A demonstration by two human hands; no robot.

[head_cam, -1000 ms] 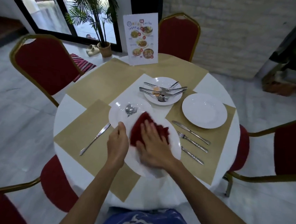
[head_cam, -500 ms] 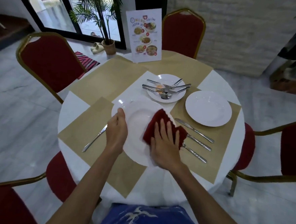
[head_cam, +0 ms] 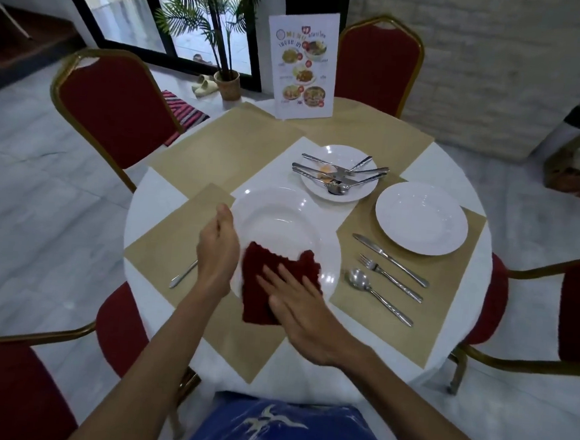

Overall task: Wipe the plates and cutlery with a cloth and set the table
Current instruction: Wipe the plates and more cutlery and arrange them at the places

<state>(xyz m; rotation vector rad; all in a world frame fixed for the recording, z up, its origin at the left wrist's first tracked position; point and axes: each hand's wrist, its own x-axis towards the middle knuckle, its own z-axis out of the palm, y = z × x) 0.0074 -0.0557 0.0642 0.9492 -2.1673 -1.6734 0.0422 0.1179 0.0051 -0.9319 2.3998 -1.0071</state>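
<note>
Left grip clasps plate, right grip flat on cloth, over round table ringed by red chairs.

I'm looking at a restaurant dining room: a standing menu with food photos, red banquet chairs round a table laid with placemats.

A single head-worn wide-angle camera looks forward and steeply down from close above the round table, toward the far chair
</note>
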